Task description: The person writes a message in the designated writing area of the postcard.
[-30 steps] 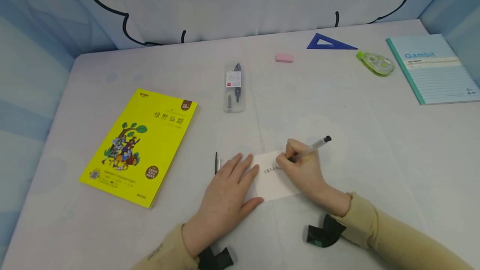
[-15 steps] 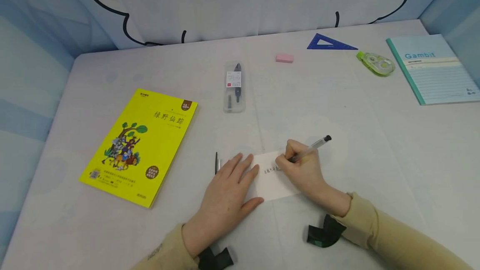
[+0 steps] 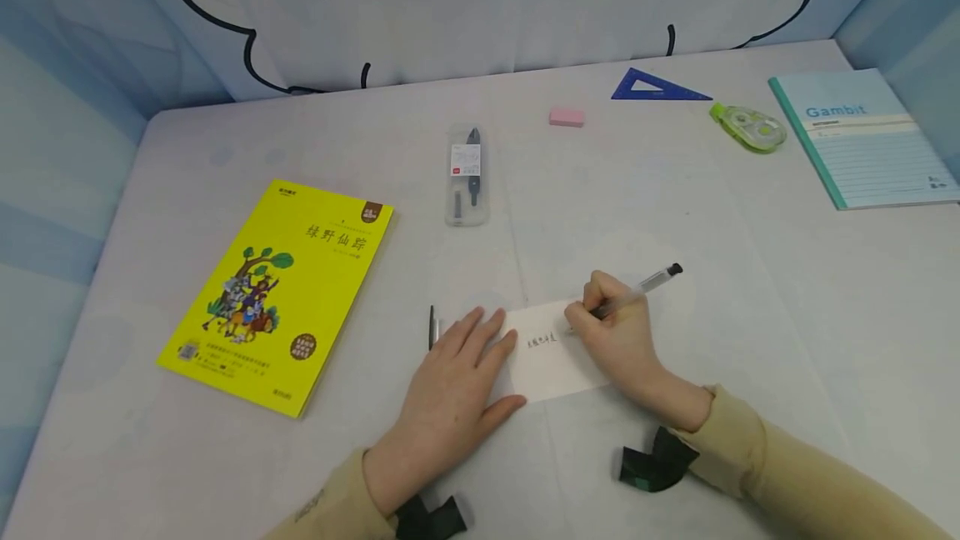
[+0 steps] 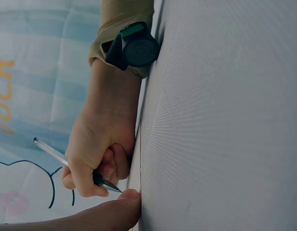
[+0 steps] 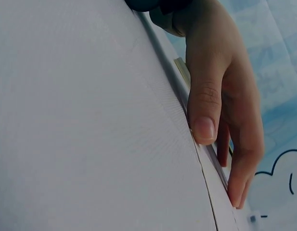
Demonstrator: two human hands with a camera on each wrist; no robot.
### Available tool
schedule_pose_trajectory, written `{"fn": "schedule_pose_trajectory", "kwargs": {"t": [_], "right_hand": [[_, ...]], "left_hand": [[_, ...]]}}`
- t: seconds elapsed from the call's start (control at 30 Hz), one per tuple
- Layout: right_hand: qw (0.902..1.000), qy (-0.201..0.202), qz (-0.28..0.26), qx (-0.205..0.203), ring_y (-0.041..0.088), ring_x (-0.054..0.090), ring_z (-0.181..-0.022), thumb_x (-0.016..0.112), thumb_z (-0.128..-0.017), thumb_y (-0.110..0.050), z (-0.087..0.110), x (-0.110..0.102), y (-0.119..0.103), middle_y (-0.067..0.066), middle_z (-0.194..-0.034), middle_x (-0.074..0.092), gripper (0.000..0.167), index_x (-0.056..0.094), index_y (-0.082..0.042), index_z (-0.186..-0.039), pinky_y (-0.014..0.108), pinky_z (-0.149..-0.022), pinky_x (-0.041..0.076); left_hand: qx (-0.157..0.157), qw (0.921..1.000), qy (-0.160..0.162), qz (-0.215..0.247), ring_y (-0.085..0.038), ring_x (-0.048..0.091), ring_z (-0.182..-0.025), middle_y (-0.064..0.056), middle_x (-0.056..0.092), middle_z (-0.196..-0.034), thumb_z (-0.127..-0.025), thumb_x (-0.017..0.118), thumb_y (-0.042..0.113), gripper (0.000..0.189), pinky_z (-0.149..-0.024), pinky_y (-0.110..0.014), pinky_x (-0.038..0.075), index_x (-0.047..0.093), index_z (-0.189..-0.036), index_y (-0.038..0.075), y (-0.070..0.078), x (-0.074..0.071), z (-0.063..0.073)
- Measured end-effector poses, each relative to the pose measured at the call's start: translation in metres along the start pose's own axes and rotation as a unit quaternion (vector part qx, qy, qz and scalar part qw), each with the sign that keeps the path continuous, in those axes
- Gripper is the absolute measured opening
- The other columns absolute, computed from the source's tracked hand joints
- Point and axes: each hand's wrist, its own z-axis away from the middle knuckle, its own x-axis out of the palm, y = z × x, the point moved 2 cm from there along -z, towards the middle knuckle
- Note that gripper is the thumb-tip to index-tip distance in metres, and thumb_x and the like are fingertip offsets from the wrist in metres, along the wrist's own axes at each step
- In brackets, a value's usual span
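My right hand (image 3: 618, 340) pinches a clear-barrelled pen with a black end (image 3: 660, 277), its tip pointing down at a small white sheet of paper (image 3: 558, 377). A short row of handwritten characters (image 3: 542, 341) stands on the sheet, left of the pen. My left hand (image 3: 453, 398) lies spread with straight fingers over the sheet's left part, its thumb along the lower edge. In the left wrist view the pen (image 4: 52, 152) leans in the right hand (image 4: 97, 144), close to the left thumb (image 4: 126, 207). A thin dark and silver item (image 3: 432, 327) pokes out beyond the left fingers, mostly hidden.
A yellow book (image 3: 277, 298) lies left. Further back are a boxed compass (image 3: 467, 177), a pink eraser (image 3: 566, 117), a blue set square (image 3: 656, 87), a green correction tape (image 3: 750, 128) and a light-blue notebook (image 3: 862, 140). A patterned curtain (image 3: 495, 15) hangs behind the table.
My right hand has shifted slightly right with the pen, uncovering the last written characters. My left hand stays in place on the paper.
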Motion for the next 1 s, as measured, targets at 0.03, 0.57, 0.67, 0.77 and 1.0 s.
{"fn": "schedule_pose_trajectory", "kwargs": {"t": [0.03,0.57,0.67,0.77,1.0], "right_hand": [[1.0,-0.002,0.002,0.006,0.001,0.024,-0.05,0.05,-0.067,0.021,0.0,-0.001,-0.001,-0.004,-0.052,0.025,0.035,0.031,-0.005,-0.053,0.023,-0.043,0.019],[0.999,-0.027,0.034,0.013,-0.003,0.024,-0.048,0.053,-0.069,0.021,-0.002,-0.001,-0.028,-0.003,-0.046,0.029,0.035,0.034,-0.004,-0.052,0.021,-0.04,0.021],[0.9992,-0.029,0.026,0.006,-0.004,0.023,-0.048,0.052,-0.067,0.021,-0.002,0.0,-0.027,-0.004,-0.045,0.028,0.035,0.034,-0.004,-0.052,0.021,-0.039,0.02],[0.9994,-0.028,0.018,-0.002,-0.003,0.023,-0.047,0.052,-0.067,0.021,-0.002,0.0,-0.026,-0.003,-0.045,0.027,0.035,0.034,-0.004,-0.051,0.021,-0.039,0.019],[0.9996,-0.023,0.016,0.002,-0.003,0.024,-0.049,0.051,-0.065,0.022,-0.002,-0.001,-0.025,-0.003,-0.046,0.027,0.034,0.033,-0.003,-0.051,0.021,-0.041,0.019]], "left_hand": [[-0.001,1.0,-0.002,-0.001,-0.026,0.028,-0.137,-0.007,0.035,-0.147,-0.083,0.059,0.053,0.067,-0.112,-0.041,0.026,0.047,-0.135,0.013,0.0,0.0,0.0],[-0.001,1.0,-0.003,0.001,-0.026,0.027,-0.137,-0.007,0.035,-0.147,-0.083,0.059,0.053,0.067,-0.112,-0.041,0.026,0.047,-0.135,0.013,0.001,0.0,-0.001],[-0.002,1.0,-0.002,0.0,-0.026,0.027,-0.137,-0.007,0.036,-0.147,-0.083,0.059,0.053,0.067,-0.112,-0.041,0.026,0.047,-0.135,0.013,0.001,0.0,0.0],[-0.001,1.0,0.0,-0.001,-0.026,0.028,-0.137,-0.007,0.036,-0.147,-0.083,0.06,0.052,0.066,-0.112,-0.041,0.026,0.047,-0.135,0.013,0.001,0.0,0.0],[0.001,1.0,0.005,0.003,-0.026,0.029,-0.137,-0.008,0.036,-0.146,-0.083,0.06,0.052,0.066,-0.112,-0.041,0.026,0.047,-0.135,0.013,0.001,0.0,0.0]]}}
